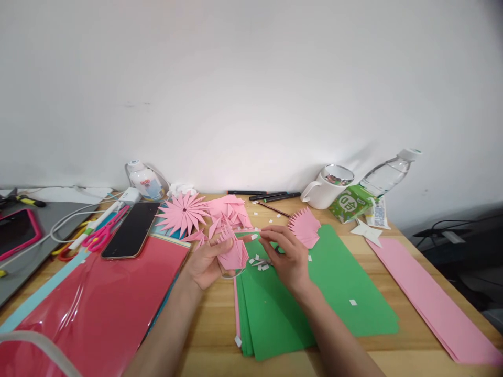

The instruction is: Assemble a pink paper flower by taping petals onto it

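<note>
My left hand [206, 262] is closed around a folded pink paper fan piece [234, 255] with a row of sharp points. Its index finger stretches out to the right, and a small white square [254, 236] shows at the tip. Close by, my right hand [288, 256] has its fingers bent and drawn together in a pinch; whether anything sits between them I cannot make out. More small white squares [265, 267] lie scattered below, on the green paper stack [326, 314]. Another pointed pink paper fan [305, 228] rests just beyond my right hand.
A pink pinwheel-shaped paper piece [184, 213] and folded pink pieces [230, 209] lie behind. Left are a phone [131, 230], pink scissors [104, 233] and a red sheet pack [98, 303]. A white mug [326, 188], leaning bottle [389, 175] and pink strips [428, 298] are right.
</note>
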A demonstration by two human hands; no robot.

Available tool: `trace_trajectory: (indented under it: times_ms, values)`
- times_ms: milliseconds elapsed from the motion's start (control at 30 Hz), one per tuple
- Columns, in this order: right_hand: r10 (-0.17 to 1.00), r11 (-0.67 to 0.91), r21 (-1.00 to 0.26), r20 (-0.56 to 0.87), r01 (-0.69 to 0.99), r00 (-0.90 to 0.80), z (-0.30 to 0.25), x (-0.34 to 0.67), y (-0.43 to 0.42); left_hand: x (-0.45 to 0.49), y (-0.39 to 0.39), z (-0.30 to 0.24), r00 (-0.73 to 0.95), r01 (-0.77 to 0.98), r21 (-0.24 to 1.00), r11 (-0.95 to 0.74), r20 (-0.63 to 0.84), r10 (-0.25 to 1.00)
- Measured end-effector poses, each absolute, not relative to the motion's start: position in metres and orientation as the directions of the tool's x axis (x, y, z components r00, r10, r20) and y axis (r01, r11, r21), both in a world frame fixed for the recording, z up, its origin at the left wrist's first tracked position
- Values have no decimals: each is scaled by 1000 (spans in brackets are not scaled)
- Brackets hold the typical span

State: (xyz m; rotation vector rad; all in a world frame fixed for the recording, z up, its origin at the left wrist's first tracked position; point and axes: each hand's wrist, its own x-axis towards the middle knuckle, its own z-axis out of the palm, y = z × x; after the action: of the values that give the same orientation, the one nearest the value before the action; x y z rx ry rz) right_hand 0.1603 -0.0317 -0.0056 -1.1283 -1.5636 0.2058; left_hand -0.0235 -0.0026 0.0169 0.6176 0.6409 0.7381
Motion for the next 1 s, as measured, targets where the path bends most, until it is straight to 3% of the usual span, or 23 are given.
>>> trace_trajectory:
  times_ms: [100, 233, 433, 633, 733, 833, 933, 1000]
  values:
    - [622, 562, -416, 782, 715, -35, -9, 165, -32, -23, -3, 16, 582, -423, 665, 615, -322, 747]
    - [579, 588, -272, 799, 761, -162, -12, 169, -30, -22, -3, 17, 583, -460, 618, 638, -332, 742]
    - [545, 594, -186, 808, 783, -222, -14, 171, -29, -23, -1, 17, 575, -435, 635, 638, -350, 740]
    - [599, 461, -224, 792, 859, -115, -17, 164, -32, -22, -5, 23, 508, -387, 708, 590, -370, 778]
    - [639, 419, -305, 768, 855, -39, -16, 164, -31, -20, -6, 25, 467, -339, 750, 568, -390, 794]
    - [702, 390, -560, 695, 731, 158, -10, 167, -28, -18, -5, 25, 347, -303, 820, 485, -379, 858]
    - [894, 272, -883, 380, 382, 240, -3, 168, -27, -14, -5, 22, 207, -297, 874, 385, -334, 919]
    - [977, 118, -982, 142, 149, 162, -1, 166, -29, -11, -5, 19, 152, -285, 893, 348, -316, 936]
